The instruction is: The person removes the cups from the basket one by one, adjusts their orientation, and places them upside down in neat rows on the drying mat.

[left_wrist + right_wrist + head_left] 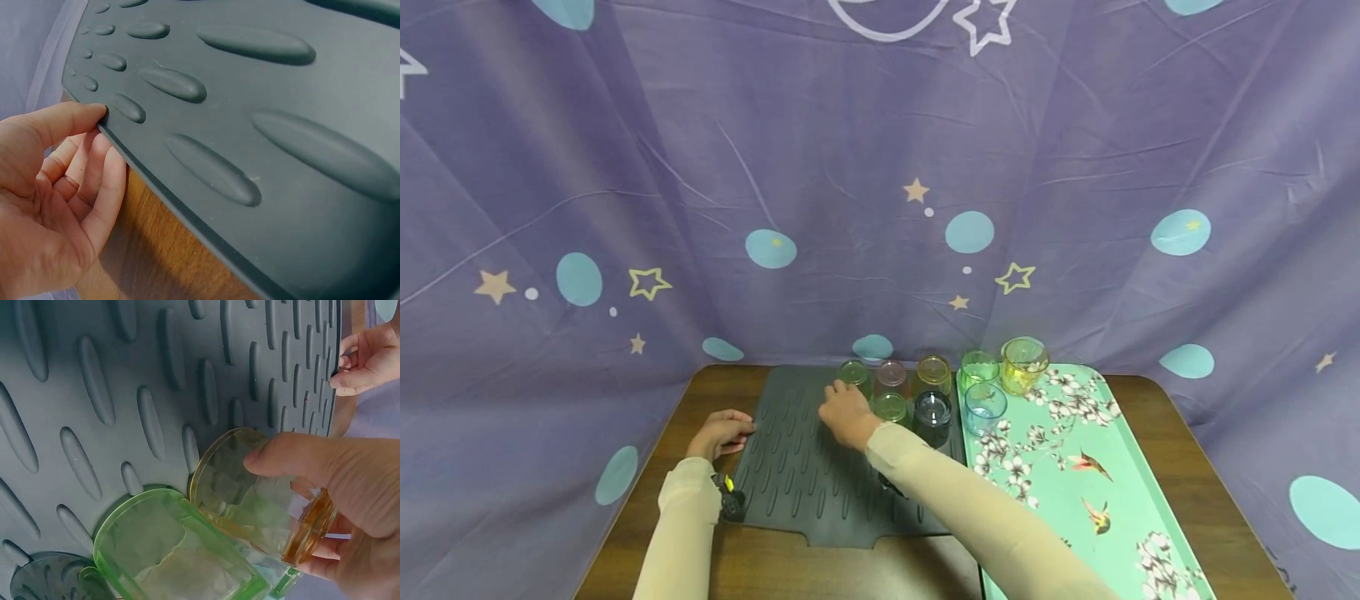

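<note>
My right hand (846,414) grips an amber glass (250,487), thumb along its side and fingers behind it. The glass is upside down, its rim right at the dark grey drying mat (790,442); in the head view the hand hides it. Close beside it stands an upturned green glass (156,540). My left hand (721,433) pinches the mat's left edge between thumb and fingers, as the left wrist view shows. Other upturned glasses stand on the mat's right part: a green glass (853,372), a pink glass (891,377), another amber glass (933,373) and a dark glass (932,419).
Right of the mat lies a mint-green flowered tray (1112,467). At its far left corner stand a green glass (980,371), a yellow glass (1025,367) and a blue glass (985,408). A wooden table (760,562) carries everything; a purple patterned cloth (850,167) hangs behind.
</note>
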A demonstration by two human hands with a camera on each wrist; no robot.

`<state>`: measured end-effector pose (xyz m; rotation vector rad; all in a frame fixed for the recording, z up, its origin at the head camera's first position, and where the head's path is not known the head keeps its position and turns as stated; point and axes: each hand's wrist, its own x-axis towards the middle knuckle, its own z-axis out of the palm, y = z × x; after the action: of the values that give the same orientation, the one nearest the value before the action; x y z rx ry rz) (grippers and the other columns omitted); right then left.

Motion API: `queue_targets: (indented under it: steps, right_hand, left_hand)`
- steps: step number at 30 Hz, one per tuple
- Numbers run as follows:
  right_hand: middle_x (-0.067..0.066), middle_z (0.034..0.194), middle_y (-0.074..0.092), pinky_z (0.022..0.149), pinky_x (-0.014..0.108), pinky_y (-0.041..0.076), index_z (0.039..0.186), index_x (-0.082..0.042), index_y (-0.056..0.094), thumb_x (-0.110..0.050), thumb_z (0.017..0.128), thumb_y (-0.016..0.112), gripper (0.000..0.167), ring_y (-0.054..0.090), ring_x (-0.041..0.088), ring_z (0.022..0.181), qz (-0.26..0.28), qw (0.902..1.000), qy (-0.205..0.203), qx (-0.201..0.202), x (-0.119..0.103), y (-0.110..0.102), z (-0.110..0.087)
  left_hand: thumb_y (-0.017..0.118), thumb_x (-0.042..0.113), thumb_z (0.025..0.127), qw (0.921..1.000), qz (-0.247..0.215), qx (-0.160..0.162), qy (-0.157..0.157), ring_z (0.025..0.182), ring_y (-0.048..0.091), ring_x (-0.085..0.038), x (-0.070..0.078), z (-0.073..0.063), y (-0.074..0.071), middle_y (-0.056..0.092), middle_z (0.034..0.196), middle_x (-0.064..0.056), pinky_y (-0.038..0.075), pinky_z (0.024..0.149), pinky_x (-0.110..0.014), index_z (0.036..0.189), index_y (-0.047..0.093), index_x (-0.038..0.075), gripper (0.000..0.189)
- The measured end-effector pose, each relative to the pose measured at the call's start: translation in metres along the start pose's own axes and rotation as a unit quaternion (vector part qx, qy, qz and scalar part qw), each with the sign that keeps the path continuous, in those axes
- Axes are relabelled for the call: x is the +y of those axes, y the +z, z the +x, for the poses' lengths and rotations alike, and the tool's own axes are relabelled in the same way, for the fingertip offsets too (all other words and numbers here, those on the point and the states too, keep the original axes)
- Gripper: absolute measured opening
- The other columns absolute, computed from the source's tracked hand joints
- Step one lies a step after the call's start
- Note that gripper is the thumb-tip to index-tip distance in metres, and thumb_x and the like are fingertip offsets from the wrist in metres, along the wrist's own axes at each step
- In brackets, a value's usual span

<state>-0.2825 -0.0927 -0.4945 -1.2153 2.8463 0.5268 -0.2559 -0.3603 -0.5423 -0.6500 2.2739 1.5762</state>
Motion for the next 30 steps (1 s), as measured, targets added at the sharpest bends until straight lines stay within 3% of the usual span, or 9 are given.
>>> queue_targets:
  steps: [10,20,24,27,30]
  right_hand:
    - [0.001,0.135,0.057,0.107,0.032,0.047,0.146,-0.029,0.053,-0.034,0.095,0.071,0.054,0.050,0.017,0.122,-0.011,0.9996,0.009,-0.024,-0.001,0.002,0.001]
    - [0.001,0.141,0.055,0.109,0.034,0.046,0.145,-0.030,0.054,-0.034,0.096,0.070,0.052,0.049,0.018,0.128,-0.025,0.9995,0.001,-0.019,0.004,-0.003,-0.001]
    - [0.000,0.144,0.052,0.109,0.036,0.045,0.146,-0.033,0.052,-0.039,0.091,0.075,0.060,0.047,0.019,0.129,-0.029,0.9993,-0.010,-0.023,0.008,-0.006,-0.003]
    - [-0.001,0.146,0.051,0.111,0.038,0.045,0.148,-0.034,0.049,-0.046,0.083,0.083,0.074,0.046,0.020,0.131,-0.005,0.9995,-0.017,-0.026,0.017,-0.011,-0.006]
    - [0.000,0.144,0.052,0.112,0.042,0.044,0.146,-0.034,0.051,-0.048,0.076,0.089,0.081,0.046,0.022,0.133,0.069,0.9973,-0.020,-0.016,0.031,-0.020,-0.013]
  left_hand:
    - [0.066,0.004,0.093,1.0000,-0.004,-0.007,0.004,0.066,0.057,-0.007,0.000,-0.001,0.002,0.058,0.075,0.004,0.055,0.063,-0.022,0.104,0.059,0.001,0.013]
    - [0.065,0.004,0.094,0.9998,-0.009,-0.012,0.010,0.066,0.056,-0.006,0.000,0.001,-0.003,0.058,0.075,0.005,0.056,0.064,-0.021,0.106,0.058,0.000,0.015]
    - [0.066,0.004,0.094,0.9998,-0.010,-0.013,0.011,0.065,0.056,-0.006,-0.002,0.003,-0.003,0.057,0.074,0.005,0.055,0.063,-0.020,0.107,0.059,0.000,0.015]
    - [0.065,0.004,0.094,0.9998,-0.011,-0.014,0.012,0.065,0.056,-0.005,-0.003,0.003,-0.002,0.057,0.074,0.005,0.055,0.063,-0.020,0.106,0.059,0.000,0.014]
    - [0.065,0.003,0.094,0.9997,-0.012,-0.016,0.012,0.065,0.056,-0.005,-0.003,0.003,-0.002,0.057,0.073,0.005,0.055,0.063,-0.020,0.105,0.059,0.001,0.012]
